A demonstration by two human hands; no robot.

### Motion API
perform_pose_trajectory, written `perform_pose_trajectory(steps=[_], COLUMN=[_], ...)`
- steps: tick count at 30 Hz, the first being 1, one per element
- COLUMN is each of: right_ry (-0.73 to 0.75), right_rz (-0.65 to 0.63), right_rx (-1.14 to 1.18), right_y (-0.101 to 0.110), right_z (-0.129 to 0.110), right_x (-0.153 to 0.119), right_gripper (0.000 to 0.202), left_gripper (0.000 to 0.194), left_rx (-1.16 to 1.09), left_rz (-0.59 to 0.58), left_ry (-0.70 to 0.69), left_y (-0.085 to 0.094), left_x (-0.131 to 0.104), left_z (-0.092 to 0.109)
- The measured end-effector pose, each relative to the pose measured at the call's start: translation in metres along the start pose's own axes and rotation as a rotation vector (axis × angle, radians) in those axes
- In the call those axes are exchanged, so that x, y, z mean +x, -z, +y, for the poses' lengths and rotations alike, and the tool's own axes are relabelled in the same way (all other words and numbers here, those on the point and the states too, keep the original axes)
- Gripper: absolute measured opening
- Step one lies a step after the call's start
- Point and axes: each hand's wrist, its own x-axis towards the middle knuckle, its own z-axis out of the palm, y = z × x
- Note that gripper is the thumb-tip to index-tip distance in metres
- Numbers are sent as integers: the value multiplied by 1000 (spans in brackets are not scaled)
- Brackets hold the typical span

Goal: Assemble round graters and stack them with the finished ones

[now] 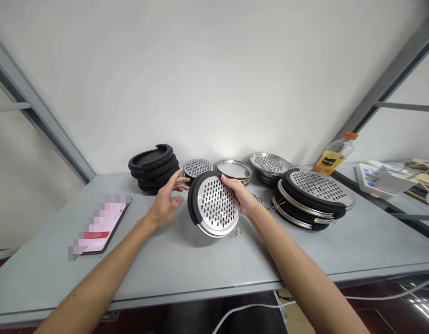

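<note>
My right hand [240, 192] grips a round metal disc with slotted holes [218, 204], which has a black rim piece along its upper left side. The disc is tilted toward me above the grey table. Just left of it, my left hand [169, 199] is apart from the disc with its fingers spread. Behind the left hand stands a stack of black ring-shaped pieces [153, 167]. Further back are a small pile of perforated plates [198, 167], a pile of plain metal dishes [234, 169] and a pile of larger perforated discs [271, 163].
To the right, several black-rimmed perforated discs [315, 185] with wire clips are stacked. A drink bottle with an orange cap [334, 154] leans behind them. A phone [105, 225] lies at the left. White power strips [381, 178] and cables sit far right; a metal frame [43, 111] borders the table.
</note>
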Motion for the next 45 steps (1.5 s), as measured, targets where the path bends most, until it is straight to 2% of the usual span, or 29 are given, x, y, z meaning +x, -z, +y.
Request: perform_pose_trajectory(steps=[3, 7, 10, 14, 18, 20, 23, 25, 31, 37, 41, 45], right_ry=[-105, -172, -165, -155, -124, -48, 150, 247, 285, 478, 553, 546], right_rz=[27, 173, 223, 236, 248, 262, 257, 245, 223, 177, -21, -190], right_rx=[21, -17, -80, -191, -389, -586, -925, -1069, -1123, -1200, -1253, -1272], right_y=[1, 4, 9, 13, 14, 14, 14, 13, 10, 12, 12, 11], right_z=[3, 12, 18, 22, 25, 26, 26, 24, 18, 16, 14, 12], right_x=[3, 11, 17, 20, 21, 20, 17, 14, 9, 7, 5, 1], right_gripper=[32, 30, 32, 36, 44, 46, 44, 42, 44, 39, 43, 50], left_gripper=[78, 86, 82, 81, 80, 75, 71, 70, 65, 68, 79, 91], left_rx=[250, 433, 477, 482, 501, 507, 508, 507, 504, 511, 530, 546], left_rz=[-66, -162, -271, -422, -490, -512, -526, -527, -523, -536, -496, -480], left_ry=[-173, -263, -311, -252, -154, -113, -73, -65, -56, -36, 17, 128], left_y=[4, 6, 3, -2, -4, -4, -4, -3, 0, 4, 6, 8], left_x=[-1, 0, 0, -3, -6, -6, -6, -6, -6, -5, -5, -7], left_z=[8, 17, 19, 18, 14, 11, 7, 7, 5, 4, -1, -9])
